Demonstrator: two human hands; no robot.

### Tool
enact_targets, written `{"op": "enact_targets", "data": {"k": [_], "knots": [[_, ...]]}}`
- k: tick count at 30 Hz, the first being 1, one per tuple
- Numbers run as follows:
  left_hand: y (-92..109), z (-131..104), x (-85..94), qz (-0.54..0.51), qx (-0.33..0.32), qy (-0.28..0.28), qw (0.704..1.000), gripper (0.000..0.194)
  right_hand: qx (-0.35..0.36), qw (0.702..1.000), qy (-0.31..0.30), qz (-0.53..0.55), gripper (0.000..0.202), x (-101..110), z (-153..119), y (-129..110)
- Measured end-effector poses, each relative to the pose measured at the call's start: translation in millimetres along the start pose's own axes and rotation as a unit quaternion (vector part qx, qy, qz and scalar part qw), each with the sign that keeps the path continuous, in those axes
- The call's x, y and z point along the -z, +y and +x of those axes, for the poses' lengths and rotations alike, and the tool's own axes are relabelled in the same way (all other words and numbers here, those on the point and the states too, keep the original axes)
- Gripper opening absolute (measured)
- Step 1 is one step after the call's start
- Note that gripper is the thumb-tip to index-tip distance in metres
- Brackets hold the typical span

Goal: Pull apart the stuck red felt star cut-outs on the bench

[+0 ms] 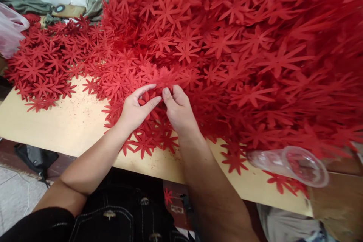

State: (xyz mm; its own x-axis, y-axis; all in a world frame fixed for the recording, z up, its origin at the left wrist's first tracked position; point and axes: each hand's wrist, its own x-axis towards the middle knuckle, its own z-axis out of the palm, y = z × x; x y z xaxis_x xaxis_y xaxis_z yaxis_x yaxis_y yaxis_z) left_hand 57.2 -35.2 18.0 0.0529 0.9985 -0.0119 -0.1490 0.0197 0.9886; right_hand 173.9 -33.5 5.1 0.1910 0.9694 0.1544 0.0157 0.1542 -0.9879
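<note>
Both hands meet over a heap of red artificial flower pieces (187, 51), flat star shapes with several narrow petals each. My left hand (137, 107) curls its thumb and fingers around a red flower piece (146, 98), whose petals show between them. Beside it, my right hand (180, 109) is closed in a pinch, thumb against the bent forefinger, at the edge of the red petals just in front of the fingertips. What lies inside the right pinch is mostly hidden. The two thumbs are close together, with a small gap.
The heap rises high at the back and right of the tan tabletop (56, 121). A smaller flower pile (42, 64) lies left, near a plastic bag (13, 30). A clear plastic cup (304, 166) lies on its side at the right, by cardboard (337, 200).
</note>
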Motion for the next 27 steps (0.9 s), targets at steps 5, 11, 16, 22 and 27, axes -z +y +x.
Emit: {"op": "enact_targets", "data": {"k": [5,11,16,22,27], "knots": [[-2,0,0.4,-0.014,0.041,0.000,0.999,0.029,-0.018,0.999,0.018,0.022,0.041,1,0,-3],[-1,-3,-4.0,-0.009,0.077,-0.028,0.997,0.024,-0.014,0.993,0.101,0.060,0.042,0,4,0],[-4,1,-0.7,-0.078,0.067,-0.008,0.995,0.030,-0.101,0.980,0.004,0.169,0.045,3,2,1],[-5,2,0.3,-0.112,0.099,-0.009,0.989,0.023,-0.100,0.981,-0.006,0.168,0.032,9,3,8],[-5,1,0.0,-0.093,0.082,-0.012,0.992,0.020,-0.105,0.981,0.009,0.162,0.020,6,4,11]]}}
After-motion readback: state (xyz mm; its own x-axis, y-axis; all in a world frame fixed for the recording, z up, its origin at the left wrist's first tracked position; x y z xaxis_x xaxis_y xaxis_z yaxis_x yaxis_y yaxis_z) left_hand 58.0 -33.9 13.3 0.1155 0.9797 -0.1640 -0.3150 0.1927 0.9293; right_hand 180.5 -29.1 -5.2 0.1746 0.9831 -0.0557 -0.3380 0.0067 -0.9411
